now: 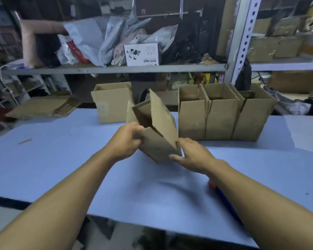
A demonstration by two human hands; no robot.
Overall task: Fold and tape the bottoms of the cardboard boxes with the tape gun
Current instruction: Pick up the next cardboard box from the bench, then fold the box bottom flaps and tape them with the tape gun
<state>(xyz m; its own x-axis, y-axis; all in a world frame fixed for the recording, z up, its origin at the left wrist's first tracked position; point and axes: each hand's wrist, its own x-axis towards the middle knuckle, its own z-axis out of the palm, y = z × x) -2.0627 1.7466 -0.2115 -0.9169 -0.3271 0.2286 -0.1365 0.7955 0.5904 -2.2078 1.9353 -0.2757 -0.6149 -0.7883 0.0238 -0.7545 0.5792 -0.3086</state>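
A pale blue surface (61, 159) is seen, with three upright boxes (222, 116) ranged in a row behind and to the right of the held box (157, 134) — which is tilted above the surface's middle, flaps open. Its left edge is gripped by the left hand (125, 141), fingers curled round it; its lower right corner is pinched by the right hand (193, 154). An orange-and-blue object (222, 193) — largely hidden — lies nearer than the held box, under the right forearm.
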